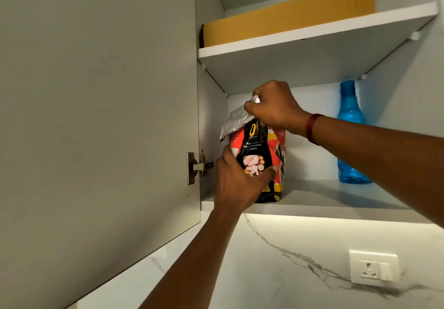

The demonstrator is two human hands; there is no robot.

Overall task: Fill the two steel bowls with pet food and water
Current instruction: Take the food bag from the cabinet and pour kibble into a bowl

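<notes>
A red and black pet food bag [260, 150] with a silver folded top stands upright on the lower shelf [324, 203] of an open wall cabinet. My right hand [274, 106] grips the crumpled silver top of the bag from above. My left hand [237, 178] wraps around the bag's lower front and left side, thumb across the printed panel. A blue plastic water bottle [352, 138] stands further right on the same shelf, apart from the bag. No steel bowls are in view.
The cabinet door [96, 116] hangs open on the left, its hinge [198, 168] close to my left hand. A flat yellow cardboard box [288, 17] lies on the upper shelf. Below the cabinet are a marble backsplash and a wall socket [373, 269].
</notes>
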